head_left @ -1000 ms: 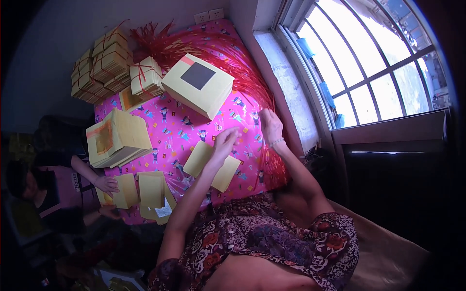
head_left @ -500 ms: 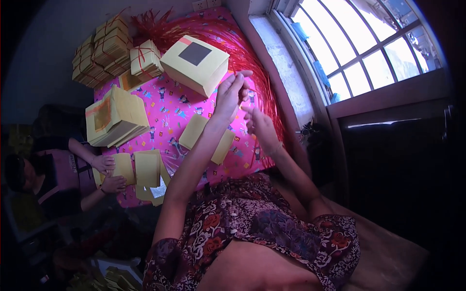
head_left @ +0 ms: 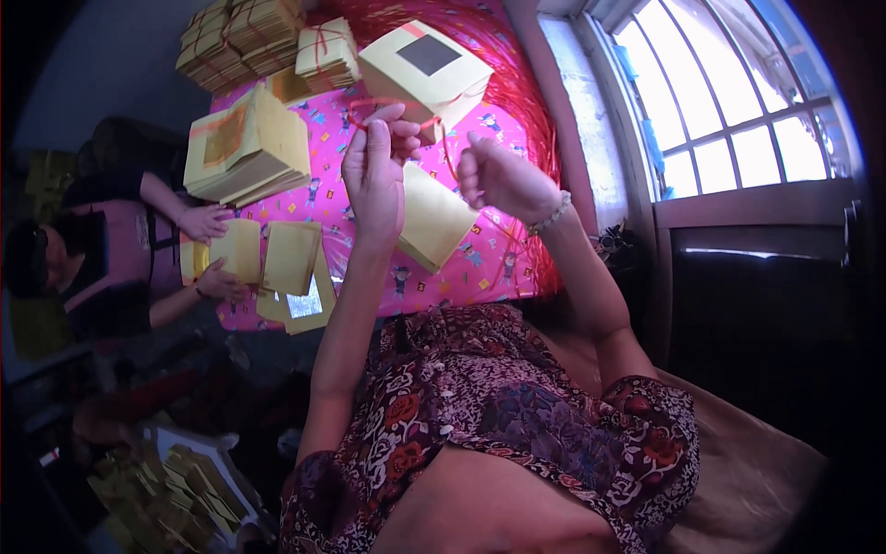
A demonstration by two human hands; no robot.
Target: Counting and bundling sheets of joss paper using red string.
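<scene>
Over the pink cover (head_left: 429, 288): red strip (head_left: 434, 121), looped at left hand (head_left: 375, 180), trailing toward right hand (head_left: 508, 182).
Left fingers (head_left: 403, 131): narrow, holding strip.
Right fingers (head_left: 470, 175): curled in; can't tell if gripping strip.
Below, between hands: yellow paper stack (head_left: 441, 222).
</scene>
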